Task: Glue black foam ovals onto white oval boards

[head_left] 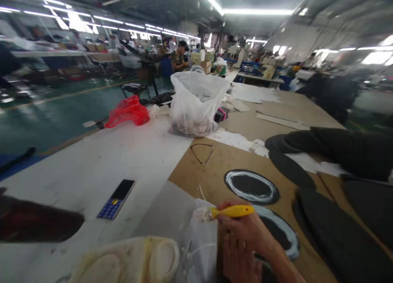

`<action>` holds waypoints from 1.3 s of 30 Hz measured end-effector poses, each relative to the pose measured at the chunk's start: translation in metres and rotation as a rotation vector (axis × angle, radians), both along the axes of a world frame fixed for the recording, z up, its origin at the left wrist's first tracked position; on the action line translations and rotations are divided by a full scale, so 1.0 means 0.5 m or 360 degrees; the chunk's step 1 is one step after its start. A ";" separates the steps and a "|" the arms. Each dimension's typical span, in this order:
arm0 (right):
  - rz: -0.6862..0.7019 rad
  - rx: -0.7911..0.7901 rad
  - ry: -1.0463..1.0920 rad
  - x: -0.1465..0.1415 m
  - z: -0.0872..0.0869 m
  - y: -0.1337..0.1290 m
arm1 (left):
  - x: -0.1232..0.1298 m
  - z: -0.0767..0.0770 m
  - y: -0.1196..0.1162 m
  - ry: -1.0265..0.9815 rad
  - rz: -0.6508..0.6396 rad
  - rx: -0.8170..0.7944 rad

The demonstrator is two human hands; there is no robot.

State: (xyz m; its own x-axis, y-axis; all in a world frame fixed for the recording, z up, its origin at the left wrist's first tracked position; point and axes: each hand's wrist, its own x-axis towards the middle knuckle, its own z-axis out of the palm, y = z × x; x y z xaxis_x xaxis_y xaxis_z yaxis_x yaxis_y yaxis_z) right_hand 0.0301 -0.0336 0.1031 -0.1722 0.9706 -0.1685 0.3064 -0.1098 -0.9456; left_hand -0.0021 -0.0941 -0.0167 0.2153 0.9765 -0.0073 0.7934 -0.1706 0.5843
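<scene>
My right hand [250, 227] is closed round a yellow-handled brush [235, 211], its pale, coated bristles pointing left over clear plastic [202, 238]. Just below it, my left hand [238, 258] has its fingers bent over a dark piece [266, 267] at the bottom edge, mostly hidden by the hands. Beyond them on the brown board [211, 172] lies a black oval [251, 185] with a wet-looking white ring brushed around it. A second ringed oval [276, 230] is partly behind my right forearm. Stacked dark ovals [340, 234] lie at the right.
A stained pale container [132, 260] stands at the front, with a phone [116, 199] beyond. Glasses [202, 154], a white plastic bag [198, 103] and a red bag [129, 112] lie farther back. A dark sleeve-like shape [344, 148] extends from the right; a person [179, 58] sits in the distance.
</scene>
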 end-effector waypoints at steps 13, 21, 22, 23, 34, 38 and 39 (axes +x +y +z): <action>-0.1281 0.0332 0.0178 0.432 -0.110 0.069 | 0.051 0.057 0.265 0.0318 -0.0499 0.0128; -0.1010 0.0228 0.0268 0.339 -0.180 0.194 | 0.074 0.042 0.305 0.0385 -0.0615 0.0150; -0.0966 0.0202 0.0260 0.327 -0.187 0.206 | 0.075 0.042 0.306 0.0390 -0.0613 0.0145; -0.0928 0.0178 0.0249 0.317 -0.194 0.216 | 0.075 0.042 0.307 0.0392 -0.0612 0.0141; -0.1068 0.0130 -0.0337 0.413 -0.187 0.192 | 0.075 0.046 0.307 0.0402 -0.0642 0.0111; -0.1151 0.0144 -0.0636 0.460 -0.157 0.122 | 0.075 0.043 0.309 0.0405 -0.0664 0.0126; -0.1153 0.0152 -0.0684 0.465 -0.151 0.104 | 0.075 0.042 0.309 0.0407 -0.0668 0.0129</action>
State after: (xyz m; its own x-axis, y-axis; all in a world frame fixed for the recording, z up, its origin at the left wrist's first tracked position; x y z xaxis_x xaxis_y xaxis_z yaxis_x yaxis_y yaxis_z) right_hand 0.2626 0.0183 0.0279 0.5580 0.8297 0.0111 0.5261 -0.3434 -0.7780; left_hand 0.0354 0.0606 0.0043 0.5914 0.8054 -0.0387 0.7626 -0.5431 0.3513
